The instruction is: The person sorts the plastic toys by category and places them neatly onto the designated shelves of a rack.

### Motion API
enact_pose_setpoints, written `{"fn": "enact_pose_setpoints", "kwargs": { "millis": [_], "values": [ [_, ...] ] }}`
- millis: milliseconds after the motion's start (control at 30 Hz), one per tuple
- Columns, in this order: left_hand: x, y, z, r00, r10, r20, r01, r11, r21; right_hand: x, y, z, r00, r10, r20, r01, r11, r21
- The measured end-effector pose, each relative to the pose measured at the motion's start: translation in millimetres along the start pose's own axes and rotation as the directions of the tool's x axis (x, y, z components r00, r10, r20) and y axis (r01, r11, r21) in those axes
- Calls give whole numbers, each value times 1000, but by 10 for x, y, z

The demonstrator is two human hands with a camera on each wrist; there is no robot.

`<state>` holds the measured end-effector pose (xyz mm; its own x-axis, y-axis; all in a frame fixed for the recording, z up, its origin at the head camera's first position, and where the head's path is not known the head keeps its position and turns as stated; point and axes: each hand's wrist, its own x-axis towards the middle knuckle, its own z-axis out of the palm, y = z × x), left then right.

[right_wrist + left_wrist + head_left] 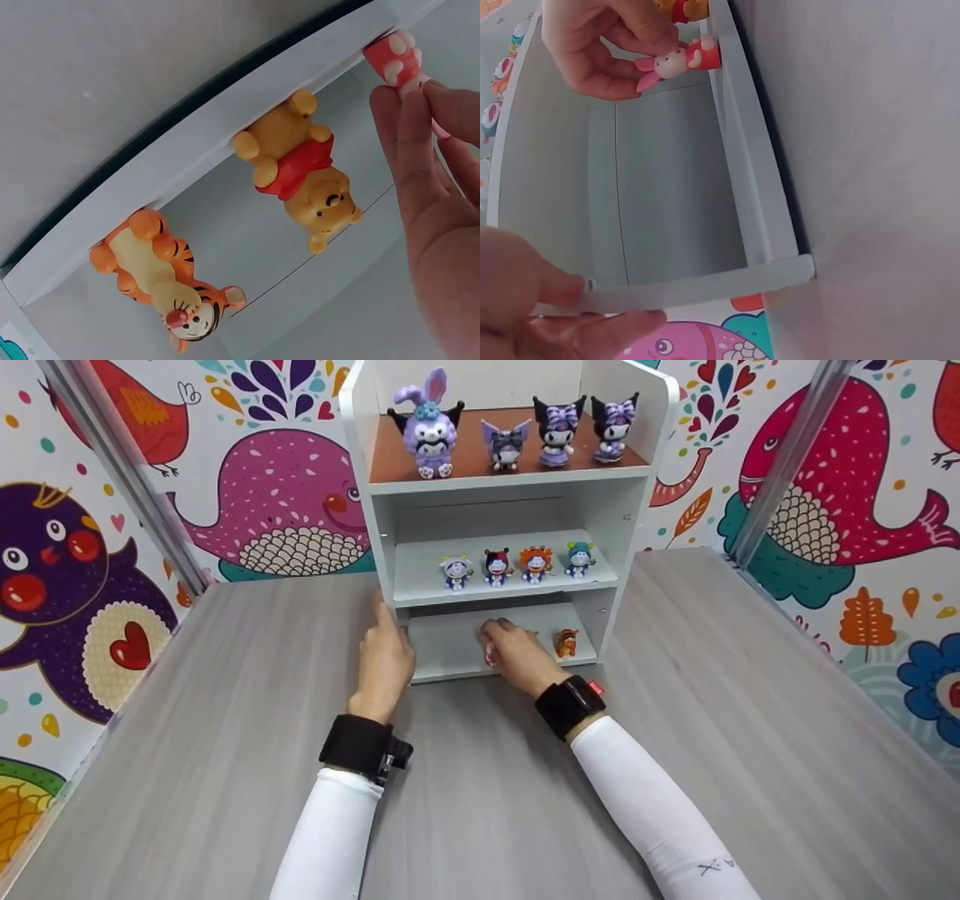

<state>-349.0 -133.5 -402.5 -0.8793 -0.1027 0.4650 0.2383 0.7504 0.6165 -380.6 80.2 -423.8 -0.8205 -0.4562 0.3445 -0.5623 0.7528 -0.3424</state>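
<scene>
My right hand [521,654] pinches a small pink-eared piglet figurine [676,63] in red between thumb and fingers. The figurine's base touches the front of the bottom shelf [442,652]; in the right wrist view its head is mostly behind the fingers. Beside it on that shelf sits a yellow bear figurine [300,161] in a red shirt, and further right an orange striped tiger figurine [566,643]. With thumb inside and fingers outside, my left hand [384,664] holds the left side panel [697,289] of the white shelf unit [634,510].
Several small blue-and-white figurines in coloured hats [535,565] line the middle shelf. Up on the brown top shelf [472,435] stand several purple figurines, one a large rabbit-eared one [430,435]. The unit stands on a grey wood-grain table [480,810] before cartoon-printed walls [285,495].
</scene>
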Motion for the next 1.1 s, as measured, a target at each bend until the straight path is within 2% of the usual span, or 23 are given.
{"fn": "enact_pose_setpoints", "kwargs": {
  "millis": [133,400,567,833,1100],
  "values": [
    [8,4,-6,1000,-17,16,17,1000,-4,10,-2,21,1000,13,-10,-13,1000,-2],
    [-4,16,-3,1000,15,-14,-15,1000,6,27,-5,44,997,22,-69,-21,1000,6],
    [-19,9,2,999,38,-31,-38,999,12,25,1,54,997,0,-72,-1,1000,-5],
    [-18,-5,13,999,34,-31,-34,999,0,8,-2,58,996,6,-94,-6,1000,-1],
    [-14,0,0,998,44,-35,-44,999,-15,-6,-50,-36,996,1,-88,-4,1000,-29]
  ]
}}
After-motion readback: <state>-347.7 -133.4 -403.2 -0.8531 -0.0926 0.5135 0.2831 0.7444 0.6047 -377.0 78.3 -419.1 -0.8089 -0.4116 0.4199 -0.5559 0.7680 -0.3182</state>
